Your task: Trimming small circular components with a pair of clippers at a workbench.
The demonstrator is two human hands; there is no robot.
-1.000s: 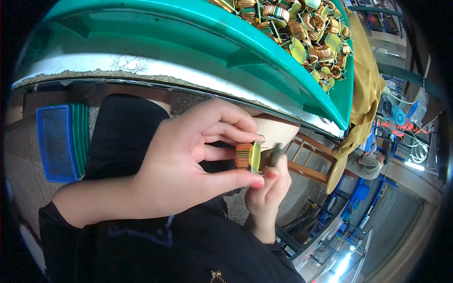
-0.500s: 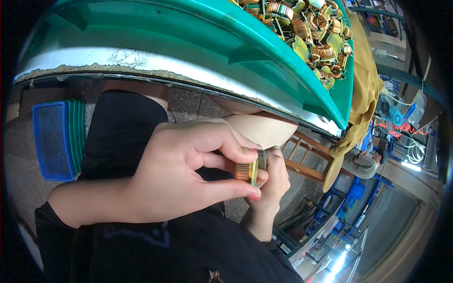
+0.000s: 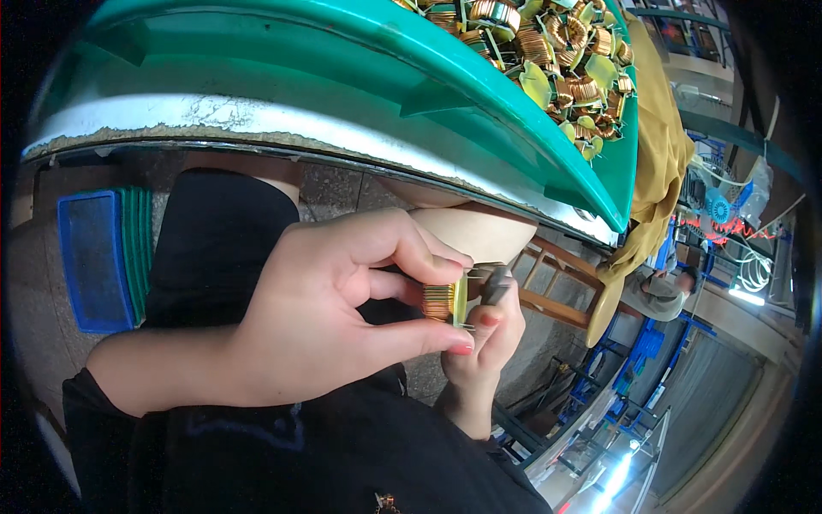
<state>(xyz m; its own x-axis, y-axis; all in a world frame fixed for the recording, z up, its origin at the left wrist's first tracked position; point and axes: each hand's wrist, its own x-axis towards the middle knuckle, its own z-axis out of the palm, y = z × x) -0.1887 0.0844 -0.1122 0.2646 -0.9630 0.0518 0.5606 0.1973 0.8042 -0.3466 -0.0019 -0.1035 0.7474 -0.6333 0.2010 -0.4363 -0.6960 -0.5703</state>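
Copper wire wound on a small coil [image 3: 439,301] is what I watch from the head view, the only one I have. My left hand [image 3: 334,317] pinches that coil between thumb below and forefinger above, its yellow-green plate [image 3: 461,300] facing the right hand [image 3: 484,343]. Half a second ago the coil sat a little lower and nearer the right fingers; now it is turned so the plate stands nearly upright, and thin pins [image 3: 467,325] show at its lower edge. The right hand has closed in behind it, curled around a dark slim tool [image 3: 497,284] whose tip lies just beside the plate; I cannot tell whether it touches. I judge the work on this one piece to be at its fine stage, the part being steadied and the tool brought to it.

Above, the green tub [image 3: 360,94] holds a heap of like coils [image 3: 556,51], untouched. A blue crate [image 3: 94,257] stands at the left on the floor.
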